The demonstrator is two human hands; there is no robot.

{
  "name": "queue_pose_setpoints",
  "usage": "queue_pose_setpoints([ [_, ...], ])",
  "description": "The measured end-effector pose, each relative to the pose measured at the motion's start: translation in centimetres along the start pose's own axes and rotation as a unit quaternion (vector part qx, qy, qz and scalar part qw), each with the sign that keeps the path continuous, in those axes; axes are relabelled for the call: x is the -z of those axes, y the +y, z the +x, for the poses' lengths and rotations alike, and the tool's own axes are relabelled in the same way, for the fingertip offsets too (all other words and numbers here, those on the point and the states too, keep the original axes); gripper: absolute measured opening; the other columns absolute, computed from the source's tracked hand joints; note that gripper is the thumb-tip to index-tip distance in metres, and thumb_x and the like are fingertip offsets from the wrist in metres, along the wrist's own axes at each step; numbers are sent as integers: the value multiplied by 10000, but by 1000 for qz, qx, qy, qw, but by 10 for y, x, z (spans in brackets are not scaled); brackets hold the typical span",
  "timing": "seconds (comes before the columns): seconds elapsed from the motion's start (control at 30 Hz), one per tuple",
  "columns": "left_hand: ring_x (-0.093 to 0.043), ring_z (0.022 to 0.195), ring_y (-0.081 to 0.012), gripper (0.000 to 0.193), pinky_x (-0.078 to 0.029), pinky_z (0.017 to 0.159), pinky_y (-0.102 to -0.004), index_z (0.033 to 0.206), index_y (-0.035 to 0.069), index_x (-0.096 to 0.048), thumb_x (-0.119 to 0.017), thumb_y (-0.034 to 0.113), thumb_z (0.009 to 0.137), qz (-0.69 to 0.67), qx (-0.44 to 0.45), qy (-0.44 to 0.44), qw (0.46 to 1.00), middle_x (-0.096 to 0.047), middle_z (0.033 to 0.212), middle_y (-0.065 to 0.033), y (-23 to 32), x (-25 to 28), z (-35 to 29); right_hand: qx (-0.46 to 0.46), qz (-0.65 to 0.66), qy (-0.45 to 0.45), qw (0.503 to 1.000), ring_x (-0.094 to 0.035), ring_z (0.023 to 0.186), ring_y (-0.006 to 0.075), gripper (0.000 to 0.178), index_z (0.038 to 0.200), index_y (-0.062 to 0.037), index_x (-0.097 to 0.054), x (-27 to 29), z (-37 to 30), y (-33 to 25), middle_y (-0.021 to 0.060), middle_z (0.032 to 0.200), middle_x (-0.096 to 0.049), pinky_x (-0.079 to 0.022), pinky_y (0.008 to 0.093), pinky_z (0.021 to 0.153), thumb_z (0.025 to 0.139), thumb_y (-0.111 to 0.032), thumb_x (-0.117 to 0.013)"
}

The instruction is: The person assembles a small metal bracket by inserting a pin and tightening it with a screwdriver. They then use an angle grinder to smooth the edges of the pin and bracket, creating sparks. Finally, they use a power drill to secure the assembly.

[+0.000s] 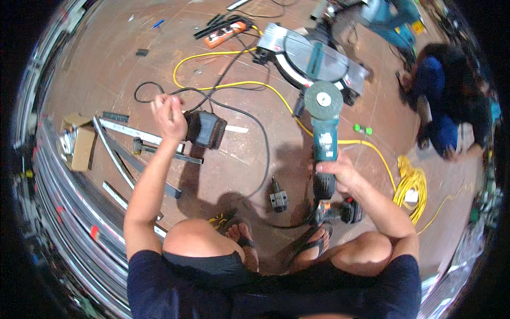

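We've got our right hand (344,171) round the grinder (325,141), disc (323,100) ahead, probably sparing our knees (199,239); left hand (171,118), can't tell.

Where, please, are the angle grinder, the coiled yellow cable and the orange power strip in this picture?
Angle grinder (325,140): head view, on the green body.
Coiled yellow cable (414,183): head view, on the loops of the coil.
Orange power strip (225,36): head view, on the orange casing.

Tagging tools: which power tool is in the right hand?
The teal angle grinder, gripped by the right hand; the mitre saw stands on the floor ahead.
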State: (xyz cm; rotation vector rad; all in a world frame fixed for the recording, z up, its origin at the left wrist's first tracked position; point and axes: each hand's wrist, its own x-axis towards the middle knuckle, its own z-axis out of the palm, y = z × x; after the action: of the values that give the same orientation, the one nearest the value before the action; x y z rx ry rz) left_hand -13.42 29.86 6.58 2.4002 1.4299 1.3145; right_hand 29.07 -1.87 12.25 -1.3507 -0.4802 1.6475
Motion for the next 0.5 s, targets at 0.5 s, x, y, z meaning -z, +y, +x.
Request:
queue_pose_setpoints([
  [0.5,-785,868,-305,599,-609,775,-409,1121,-46,-750,-894,488,892,-165,-131,-555,805,-758,949,-230,319,42,-29,32,366,24,930,-733,1013,264,325,1187,-76,-713,25,11,-5,91,1085,-756,-614,495,959,973,-298,-813],
])
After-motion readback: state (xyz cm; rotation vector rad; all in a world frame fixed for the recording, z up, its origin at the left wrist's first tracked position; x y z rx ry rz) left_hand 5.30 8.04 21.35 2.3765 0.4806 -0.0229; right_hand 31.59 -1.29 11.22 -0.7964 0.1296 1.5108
